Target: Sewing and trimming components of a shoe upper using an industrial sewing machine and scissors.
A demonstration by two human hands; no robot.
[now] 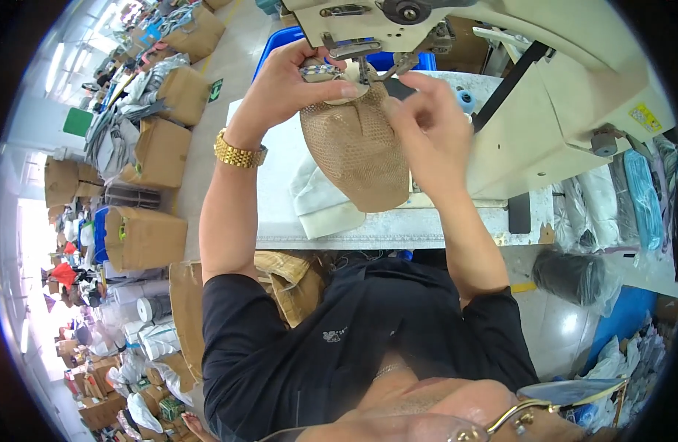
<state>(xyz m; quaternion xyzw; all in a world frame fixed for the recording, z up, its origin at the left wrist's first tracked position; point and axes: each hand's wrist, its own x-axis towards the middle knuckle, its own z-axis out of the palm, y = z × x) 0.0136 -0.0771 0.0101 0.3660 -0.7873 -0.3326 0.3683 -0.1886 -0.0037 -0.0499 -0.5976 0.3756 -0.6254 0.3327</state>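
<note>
A tan mesh fabric piece (351,158), rounded at its lower end, hangs at the needle area of a cream sewing machine (545,118). My left hand (287,85) grips its upper left, thumb pressed on top beside the presser foot (363,68); a small patterned piece (320,71) lies by those fingers. My right hand (427,132) is curled at the piece's upper right edge, thumb and forefinger against it, fingertips partly hidden. Pale folded cloth (313,199) lies underneath on the white table (273,228).
A blue bin (280,38) stands behind the table. Cardboard boxes (144,236) and piled materials line the left, beside the aisle. Wrapped rolls and bundles (604,199) sit at the right. Another person's hand (191,423) shows at the lower left.
</note>
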